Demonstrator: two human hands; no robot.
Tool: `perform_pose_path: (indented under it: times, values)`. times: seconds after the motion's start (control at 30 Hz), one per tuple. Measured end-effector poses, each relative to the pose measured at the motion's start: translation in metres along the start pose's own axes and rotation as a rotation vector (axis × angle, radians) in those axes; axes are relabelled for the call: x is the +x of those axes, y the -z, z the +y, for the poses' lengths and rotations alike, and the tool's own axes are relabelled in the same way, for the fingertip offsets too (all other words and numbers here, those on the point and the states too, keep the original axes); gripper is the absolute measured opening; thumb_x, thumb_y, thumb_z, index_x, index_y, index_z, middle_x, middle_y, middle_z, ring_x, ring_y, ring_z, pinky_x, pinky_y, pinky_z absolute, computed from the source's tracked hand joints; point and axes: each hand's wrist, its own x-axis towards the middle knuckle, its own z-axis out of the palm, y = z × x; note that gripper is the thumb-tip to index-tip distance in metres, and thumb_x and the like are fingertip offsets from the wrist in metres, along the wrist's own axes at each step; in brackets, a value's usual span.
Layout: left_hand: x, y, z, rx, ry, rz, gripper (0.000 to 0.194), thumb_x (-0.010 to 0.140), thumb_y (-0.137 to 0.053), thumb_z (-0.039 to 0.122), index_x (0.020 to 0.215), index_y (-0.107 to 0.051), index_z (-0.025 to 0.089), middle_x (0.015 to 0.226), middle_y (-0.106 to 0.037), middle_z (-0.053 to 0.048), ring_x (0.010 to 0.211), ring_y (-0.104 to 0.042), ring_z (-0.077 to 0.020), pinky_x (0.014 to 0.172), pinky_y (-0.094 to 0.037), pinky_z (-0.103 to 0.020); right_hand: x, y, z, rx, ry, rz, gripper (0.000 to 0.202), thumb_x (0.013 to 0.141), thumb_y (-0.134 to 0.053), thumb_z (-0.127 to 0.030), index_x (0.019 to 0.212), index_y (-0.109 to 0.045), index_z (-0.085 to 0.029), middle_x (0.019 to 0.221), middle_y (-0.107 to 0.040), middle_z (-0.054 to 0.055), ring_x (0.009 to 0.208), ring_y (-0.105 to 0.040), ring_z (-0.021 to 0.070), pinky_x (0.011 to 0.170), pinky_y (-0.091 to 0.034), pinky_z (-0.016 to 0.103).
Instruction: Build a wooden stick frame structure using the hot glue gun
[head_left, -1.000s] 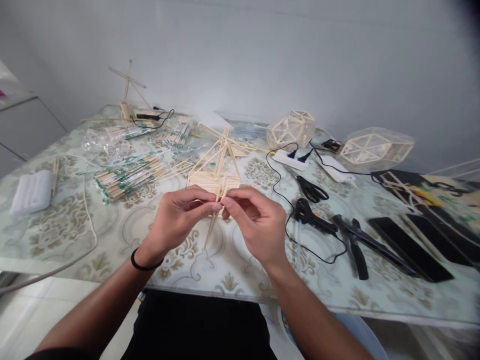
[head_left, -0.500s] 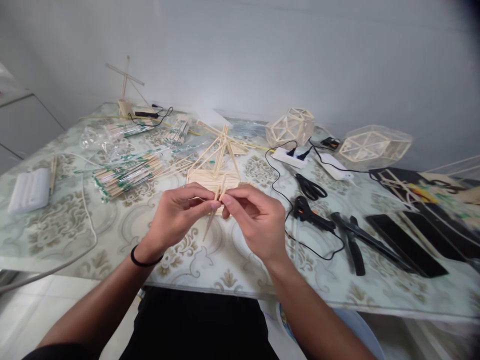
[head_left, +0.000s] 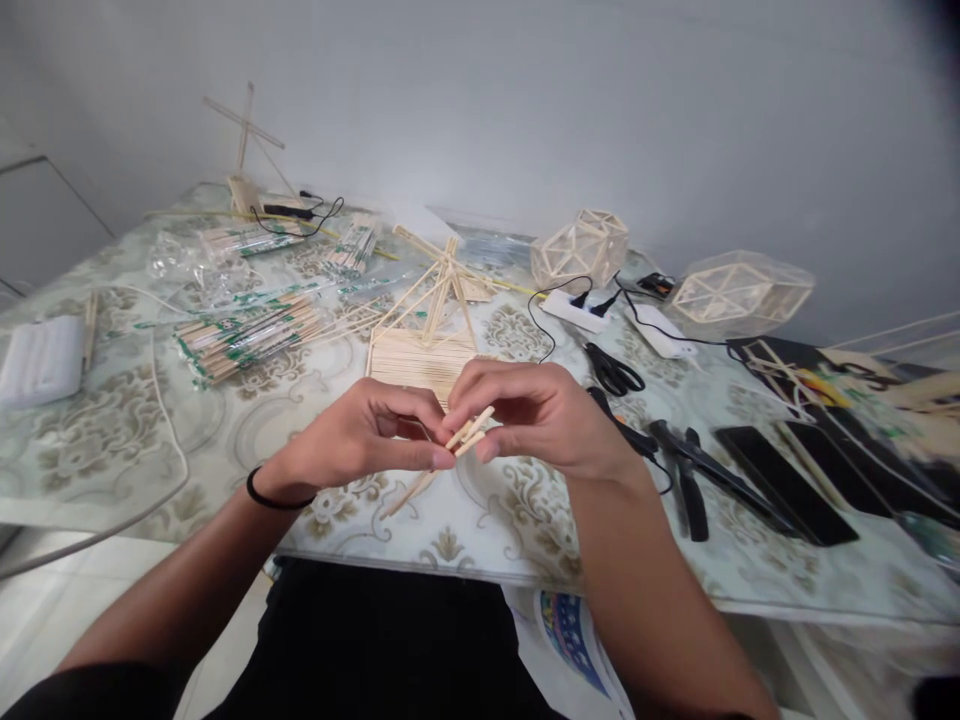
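Note:
My left hand pinches a small bundle of thin wooden sticks, whose lower ends slant down to the left over the tablecloth. On the right, my right hand curls over the upper ends, its index finger and thumb around the short stick pieces. Behind both hands lies a flat panel of parallel sticks, partly covered by my fingers. A stick frame with crossing struts rises at the panel's back edge.
Bagged sticks and a white pack lie left. To the right are black scissors, a glue gun, pliers, black slabs and a power strip. Stick polyhedra stand behind.
Both hands have come lower and nearer, with the sticks tilted further over. My right hand has turned, its fingers now arched above the sticks. The view has shifted slightly.

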Motion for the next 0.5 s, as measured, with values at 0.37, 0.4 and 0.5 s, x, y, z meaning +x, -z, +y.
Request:
perform_pose_path:
  times: [0.37, 0.4, 0.5]
  values:
    - [0.0022, -0.0045, 0.0043, -0.097, 0.056, -0.001, 0.003, 0.084, -0.087, 0.016, 0.086, -0.085, 0.015, 0.079, -0.080, -0.006, 0.074, -0.070, -0.0132, 0.073, -0.053, -0.024, -0.0015, -0.0027, 0.0051, 0.032, 0.045, 0.082, 0.020, 0.079, -0.095, -0.027, 0.097, -0.089, -0.027, 0.083, -0.077, 0.002, 0.071, -0.070, 0.0121, 0.064, -0.058, 0.025]
    - [0.0026, -0.0053, 0.0047, -0.096, 0.057, 0.002, 0.003, 0.084, -0.087, 0.016, 0.086, -0.085, 0.015, 0.079, -0.081, -0.006, 0.075, -0.071, -0.0137, 0.074, -0.054, -0.024, -0.0012, -0.0029, 0.0050, 0.032, 0.051, 0.082, 0.020, 0.079, -0.095, -0.027, 0.098, -0.089, -0.026, 0.083, -0.076, 0.002, 0.070, -0.070, 0.0117, 0.064, -0.058, 0.024]
    - [0.0038, -0.0070, 0.0050, -0.093, 0.054, 0.014, 0.003, 0.083, -0.087, 0.016, 0.086, -0.087, 0.016, 0.081, -0.083, -0.006, 0.076, -0.073, -0.0140, 0.075, -0.056, -0.023, -0.0003, -0.0026, 0.0059, 0.024, 0.069, 0.081, 0.019, 0.080, -0.094, -0.027, 0.098, -0.089, -0.025, 0.082, -0.075, 0.002, 0.069, -0.069, 0.0108, 0.064, -0.058, 0.023]
